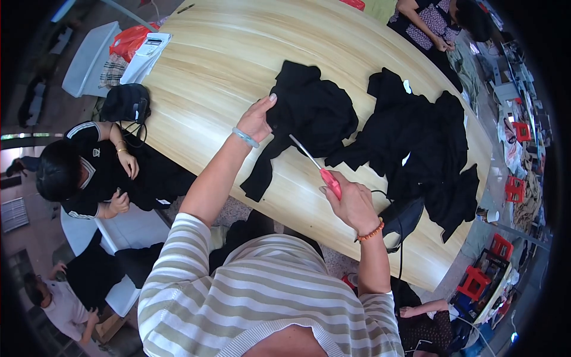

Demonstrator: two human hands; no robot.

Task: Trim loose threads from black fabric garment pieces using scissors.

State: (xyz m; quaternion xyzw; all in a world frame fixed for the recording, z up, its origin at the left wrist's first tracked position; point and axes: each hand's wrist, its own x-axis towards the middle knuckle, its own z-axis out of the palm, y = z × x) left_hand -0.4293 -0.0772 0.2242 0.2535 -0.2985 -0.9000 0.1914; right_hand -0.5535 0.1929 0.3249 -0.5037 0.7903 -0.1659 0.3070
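A black garment [318, 107] lies bunched on the pale wood-grain table [208, 71], one sleeve-like strip trailing toward the near edge. At its left side my left hand [257, 121] grips the garment's edge; part of the fingers is hidden by the cloth. My right hand [352, 202], to the right and nearer to me, is closed round the red handle of a slim tool [331, 182] with a thin metal shaft. Its tip points up and left, just over the near part of the garment. Its exact kind cannot be made out.
More black garments [416, 137] are heaped at the right, with a dark bag-like object [403, 217] and cord near the edge. A person [89, 169] sits at the left by a black bag [126, 102]; another [431, 24] works at the far right. Red stools [474, 282] stand beyond.
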